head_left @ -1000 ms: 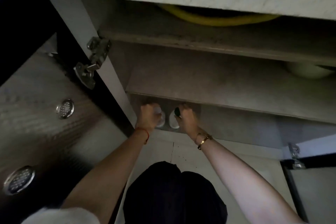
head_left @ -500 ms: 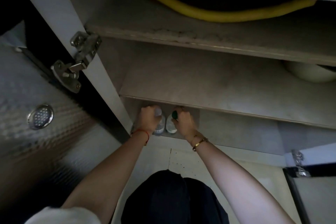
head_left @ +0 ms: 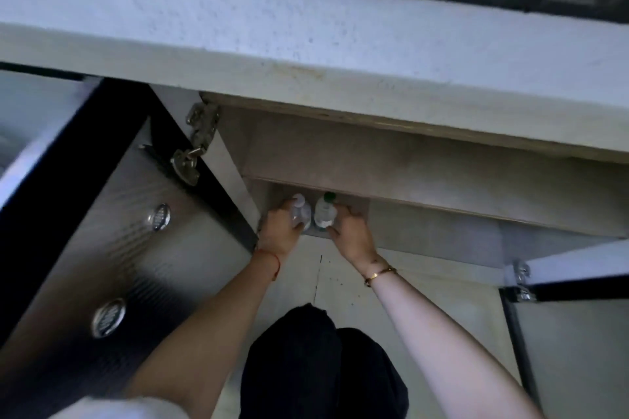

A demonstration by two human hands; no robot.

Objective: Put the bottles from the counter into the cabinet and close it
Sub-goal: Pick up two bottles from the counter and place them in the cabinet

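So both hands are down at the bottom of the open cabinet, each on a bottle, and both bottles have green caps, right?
Not quite. In the head view only the bottle with the green cap, under the right hand, fits that. The clear bottle in the left hand has a pale, whitish top. The rest holds: both hands are low in the open cabinet, each on a bottle.

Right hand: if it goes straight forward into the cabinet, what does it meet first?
The right hand already holds the green-capped bottle. Behind it the lower compartment looks free until the back wall, though depth there is unclear.
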